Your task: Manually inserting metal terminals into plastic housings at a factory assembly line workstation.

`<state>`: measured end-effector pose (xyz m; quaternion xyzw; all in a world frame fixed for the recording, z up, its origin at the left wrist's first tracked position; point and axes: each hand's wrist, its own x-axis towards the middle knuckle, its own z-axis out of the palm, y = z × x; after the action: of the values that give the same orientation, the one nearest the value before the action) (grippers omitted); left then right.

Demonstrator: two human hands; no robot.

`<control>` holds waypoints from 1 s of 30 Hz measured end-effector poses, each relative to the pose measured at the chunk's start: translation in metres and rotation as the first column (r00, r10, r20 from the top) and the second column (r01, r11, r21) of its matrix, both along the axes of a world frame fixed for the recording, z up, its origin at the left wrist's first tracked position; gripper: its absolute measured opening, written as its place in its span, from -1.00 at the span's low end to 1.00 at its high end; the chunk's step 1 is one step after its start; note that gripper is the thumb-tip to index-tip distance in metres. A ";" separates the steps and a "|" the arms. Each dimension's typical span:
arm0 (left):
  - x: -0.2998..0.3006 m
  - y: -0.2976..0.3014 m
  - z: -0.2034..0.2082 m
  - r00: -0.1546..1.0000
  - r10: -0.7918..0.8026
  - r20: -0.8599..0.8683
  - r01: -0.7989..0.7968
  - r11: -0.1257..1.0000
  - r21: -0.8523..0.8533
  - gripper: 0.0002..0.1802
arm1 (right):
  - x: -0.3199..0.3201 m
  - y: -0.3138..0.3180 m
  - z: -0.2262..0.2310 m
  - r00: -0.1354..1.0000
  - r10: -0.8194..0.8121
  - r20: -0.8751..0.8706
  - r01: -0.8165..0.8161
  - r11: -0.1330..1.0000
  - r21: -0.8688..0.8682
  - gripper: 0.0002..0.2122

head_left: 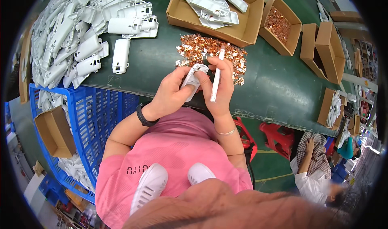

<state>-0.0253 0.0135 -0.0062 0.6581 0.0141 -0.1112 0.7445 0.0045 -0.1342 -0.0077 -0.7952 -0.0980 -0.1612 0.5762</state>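
A white plastic housing point(191, 82) is held by my left hand point(173, 87) just over the near edge of the green table. Its hollow side faces up. My right hand point(221, 83) grips a white pen-like stick point(217, 79) between its fingers, while the thumb reaches to the housing's upper end. Whether a small part sits under that thumb I cannot make out. Just beyond both hands lies a spread of small copper-coloured and silvery metal pieces point(198, 47). One loose white housing point(121, 55) lies to the left of my hands.
A big heap of white housings point(60, 39) covers the table's left side. Behind the metal pieces stands a cardboard box point(178, 14) with more housings; right of it, a smaller box point(297, 31) of copper pieces. A blue crate point(72, 111) is at my left. Another person point(313, 184) sits at right.
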 end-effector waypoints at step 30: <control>0.014 -0.006 -0.007 0.931 -0.126 0.343 -0.188 0.639 0.746 -0.86 | -0.013 -0.006 -0.024 0.946 0.246 0.209 -0.246 0.969 -0.027 -0.85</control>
<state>-0.0115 0.0076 -0.0132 0.9197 -0.0665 0.0423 0.3847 -0.0090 -0.1404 -0.0319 -0.7554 -0.2572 -0.1715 0.5778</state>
